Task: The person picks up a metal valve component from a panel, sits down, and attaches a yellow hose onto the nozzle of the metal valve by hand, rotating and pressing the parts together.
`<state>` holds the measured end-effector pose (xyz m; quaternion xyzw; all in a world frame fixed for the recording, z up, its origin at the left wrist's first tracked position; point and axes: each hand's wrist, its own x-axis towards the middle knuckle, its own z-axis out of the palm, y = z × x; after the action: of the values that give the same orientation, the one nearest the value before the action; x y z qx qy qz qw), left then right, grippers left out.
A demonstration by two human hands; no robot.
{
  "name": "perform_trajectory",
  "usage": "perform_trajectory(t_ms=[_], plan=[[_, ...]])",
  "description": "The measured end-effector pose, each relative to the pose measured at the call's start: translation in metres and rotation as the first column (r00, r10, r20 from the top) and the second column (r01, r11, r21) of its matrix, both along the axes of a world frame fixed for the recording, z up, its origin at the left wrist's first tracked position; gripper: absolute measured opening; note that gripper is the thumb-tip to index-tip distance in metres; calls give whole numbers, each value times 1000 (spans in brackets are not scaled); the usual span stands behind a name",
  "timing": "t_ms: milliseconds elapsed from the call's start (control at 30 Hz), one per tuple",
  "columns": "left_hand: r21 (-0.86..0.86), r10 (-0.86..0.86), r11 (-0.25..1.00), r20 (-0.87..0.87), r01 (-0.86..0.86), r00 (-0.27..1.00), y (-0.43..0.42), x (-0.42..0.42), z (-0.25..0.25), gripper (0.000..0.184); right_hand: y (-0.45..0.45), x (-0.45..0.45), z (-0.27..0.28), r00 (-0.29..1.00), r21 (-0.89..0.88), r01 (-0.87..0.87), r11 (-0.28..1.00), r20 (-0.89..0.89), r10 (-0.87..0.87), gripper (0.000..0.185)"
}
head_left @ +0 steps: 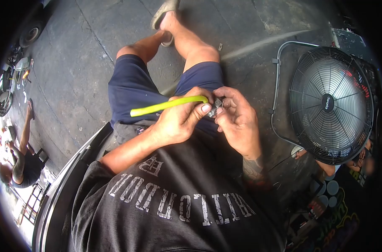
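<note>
My left hand [180,119] is closed, its thumb and fingers gripping a small grey metal part [215,108] over my lap. A bright yellow-green tube [163,106] lies across the back of this hand. One end curves down by the metal part; the other sticks out to the left. Whether the two are joined, I cannot tell. My right hand [240,119] pinches the same metal part from the right with thumb and fingertips. Much of that part is hidden behind the fingers.
A large round floor fan [331,105] on a tubular stand is at the right. Dark concrete floor [90,46] stretches ahead. Another person [25,164] sits at far left, near motorcycle parts [6,96]. Behind the fan, part of another person's leg [325,168] shows.
</note>
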<state>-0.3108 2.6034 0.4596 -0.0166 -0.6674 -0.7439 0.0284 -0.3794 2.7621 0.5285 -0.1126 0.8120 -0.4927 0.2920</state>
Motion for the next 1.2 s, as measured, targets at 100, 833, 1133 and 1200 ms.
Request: perform_trajectory(t_ms=[100, 833, 1133, 1200], plan=[[-14, 37, 999, -75, -39, 996, 3, 0, -7, 18, 0, 4, -6, 999, -57, 41, 998, 3, -41, 30], [23, 105, 994, -228, -103, 968, 5, 0, -12, 15, 4, 9, -12, 994, -268, 81, 960, 97, -57, 39], [880, -267, 471, 198, -51, 943, -2, -7, -12, 31, 6, 2, 15, 915, 39, -177, 983, -362, 179, 32], [923, -329, 381, 188, -52, 925, -2, -7, -11, 31, 3, -4, 21, 857, 98, -226, 969, -452, 246, 32]])
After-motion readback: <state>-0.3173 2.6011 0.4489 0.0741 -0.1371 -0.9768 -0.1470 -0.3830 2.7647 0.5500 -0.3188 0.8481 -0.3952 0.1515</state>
